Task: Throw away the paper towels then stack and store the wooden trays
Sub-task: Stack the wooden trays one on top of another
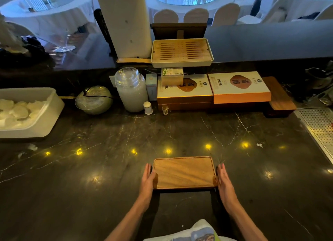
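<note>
Pressing flat against the short ends of the wooden tray (183,172), the left hand (148,177) and right hand (224,179) hold it between straight fingers near the middle of the worktop's (100,170) front edge.

Restaurant or banquet hall, seen from behind service bar. Far side: round dining tables (223,1) under white cloths with glass turntable tops, chairs in white covers (196,15). Near side: dark marble counter (108,168) below raised ledge. Perforated metal drain tray (320,127) at right. White tub (45,121) of folded white cloths at left. Along far edge: glass jar (130,89), boxed gift sets (239,86), slatted tea tray (182,51). Wooden tray (184,172) at near edge.
</note>
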